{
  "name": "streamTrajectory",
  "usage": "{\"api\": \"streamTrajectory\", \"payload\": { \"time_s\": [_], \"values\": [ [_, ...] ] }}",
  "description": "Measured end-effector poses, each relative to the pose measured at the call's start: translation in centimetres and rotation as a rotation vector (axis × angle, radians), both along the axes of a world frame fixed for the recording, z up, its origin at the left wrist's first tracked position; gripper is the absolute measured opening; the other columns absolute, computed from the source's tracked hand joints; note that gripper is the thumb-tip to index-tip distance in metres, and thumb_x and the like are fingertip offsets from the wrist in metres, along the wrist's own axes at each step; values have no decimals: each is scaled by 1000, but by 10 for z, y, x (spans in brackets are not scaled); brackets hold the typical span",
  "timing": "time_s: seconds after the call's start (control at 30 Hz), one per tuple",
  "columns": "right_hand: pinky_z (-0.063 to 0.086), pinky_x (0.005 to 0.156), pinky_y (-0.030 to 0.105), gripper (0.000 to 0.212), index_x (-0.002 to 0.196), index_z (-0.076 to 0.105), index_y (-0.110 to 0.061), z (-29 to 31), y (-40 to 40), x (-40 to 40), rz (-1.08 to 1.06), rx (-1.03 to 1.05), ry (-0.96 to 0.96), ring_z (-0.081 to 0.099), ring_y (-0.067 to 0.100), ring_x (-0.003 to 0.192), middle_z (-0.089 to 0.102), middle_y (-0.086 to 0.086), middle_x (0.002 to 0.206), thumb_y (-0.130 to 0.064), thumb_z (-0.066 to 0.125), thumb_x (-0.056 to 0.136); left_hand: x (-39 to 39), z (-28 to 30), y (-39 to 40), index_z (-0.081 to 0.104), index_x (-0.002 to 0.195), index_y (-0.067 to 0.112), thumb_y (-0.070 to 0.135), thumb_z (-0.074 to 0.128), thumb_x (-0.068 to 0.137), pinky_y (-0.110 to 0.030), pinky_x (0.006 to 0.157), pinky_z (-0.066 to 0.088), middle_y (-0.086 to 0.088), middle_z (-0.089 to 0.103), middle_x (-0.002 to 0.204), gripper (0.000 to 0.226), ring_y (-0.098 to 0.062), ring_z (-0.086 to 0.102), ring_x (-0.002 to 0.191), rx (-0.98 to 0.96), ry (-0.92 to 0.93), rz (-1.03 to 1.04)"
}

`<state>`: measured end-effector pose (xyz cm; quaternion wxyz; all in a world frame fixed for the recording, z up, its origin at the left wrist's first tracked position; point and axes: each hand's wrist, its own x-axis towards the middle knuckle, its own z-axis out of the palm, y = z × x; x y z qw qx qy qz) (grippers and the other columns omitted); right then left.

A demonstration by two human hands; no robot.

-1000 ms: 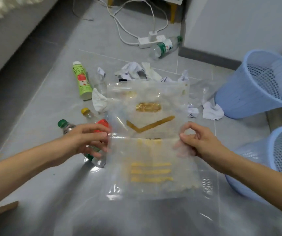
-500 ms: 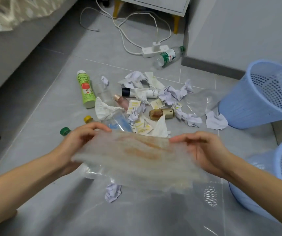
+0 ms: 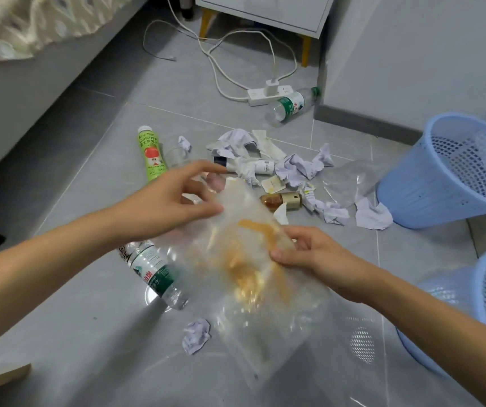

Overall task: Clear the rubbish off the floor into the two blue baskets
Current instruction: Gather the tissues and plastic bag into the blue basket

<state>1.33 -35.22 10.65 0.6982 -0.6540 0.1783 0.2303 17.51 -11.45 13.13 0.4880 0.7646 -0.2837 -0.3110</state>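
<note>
The right hand (image 3: 303,254) has its thumb and curled fingers pinched on the near-right edge of a clear plastic bag (image 3: 253,277) printed with gold markings. The left hand (image 3: 177,201) hovers at the bag's far-left corner with fingers spread and loosely bent; its thumb seems to touch the plastic, but whether it actually grips cannot be told through the blur. The bag hangs slack and crumpled between the two hands above the floor, probably being gathered small so it will fit through a basket mouth.

Just left of the bag a water bottle with a green label (image 3: 155,273) lies on its side, and a crumpled paper ball (image 3: 196,336) sits near it, towards the viewer. Farther off is the main heap: crumpled papers (image 3: 300,168), a small amber bottle (image 3: 281,200), a white tube (image 3: 260,166), a green juice bottle (image 3: 149,154) at the left, and a second clear bag (image 3: 346,180) at the right. Another water bottle (image 3: 290,107) lies far off beside a power strip (image 3: 268,94).

The two blue baskets stand at the right, the far basket (image 3: 447,183) tilted with its mouth towards the heap, the near basket (image 3: 482,306) cut by the frame edge. What shows of their insides looks empty, so the clearing appears barely begun.
</note>
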Motion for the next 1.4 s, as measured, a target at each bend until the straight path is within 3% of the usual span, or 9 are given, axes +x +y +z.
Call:
{"api": "streamTrajectory", "payload": {
  "time_s": [0.23,0.37,0.57,0.8,0.97,1.07,1.17,1.23,1.4],
  "values": [
    [59,92,48,33,127,64,-5,-4,-3,-6,-437,175,-39,71,36,110,72,20,121,-6,64,94,-27,-26,19,62,130,17,51,78,76,-48,78,64,-14,74,118,66,-36,73,100,28,690,123],
    [61,89,50,31,126,65,-8,-6,4,-9,-312,168,0,72,35,107,72,19,121,-11,64,96,-54,-36,10,72,115,21,29,73,92,-44,74,55,-17,72,101,24,-32,67,82,-40,579,206],
    [58,54,30,36,134,58,-17,2,-6,-11,-241,223,16,72,21,63,73,13,96,-5,53,101,-52,-28,16,73,121,28,12,64,95,-58,102,52,-25,69,122,31,-49,64,114,-162,586,259],
    [62,63,30,24,109,70,-2,-5,-8,-12,-345,302,-29,75,23,73,75,18,97,3,58,90,-59,-20,11,82,95,13,0,54,88,-28,65,62,-17,77,104,31,-22,76,82,-293,684,314],
    [55,59,27,24,81,76,-4,5,-10,-13,-354,249,-46,65,22,70,71,14,82,-6,54,89,-55,-10,14,79,88,-3,18,32,88,-31,60,61,-23,76,101,51,-29,75,81,-344,840,188],
    [51,54,25,22,88,67,-8,8,-13,-14,-230,71,-88,64,16,66,67,10,83,-22,82,79,-49,-9,7,78,94,-1,51,53,94,-25,55,57,-14,76,86,57,-22,71,67,-159,622,115],
    [51,50,26,41,102,51,-14,20,-24,-16,-206,-109,-96,67,23,70,69,12,90,-4,84,79,-47,-1,-10,79,107,21,25,68,94,-32,63,61,-3,77,88,17,-23,70,68,-75,313,-1],
    [55,55,29,42,111,60,-18,34,-33,-22,-174,-212,-104,68,22,72,69,11,89,-4,83,79,-48,4,-26,75,116,30,16,67,95,-40,67,62,-4,77,94,26,-24,72,72,-52,182,-73],
    [56,54,24,6,86,73,-3,81,-68,-52,-207,-450,-185,63,10,61,65,4,69,-4,78,85,-54,24,-85,77,92,19,22,74,85,-32,57,55,-16,70,74,8,-20,63,62,-89,39,-78]
  ]
}}
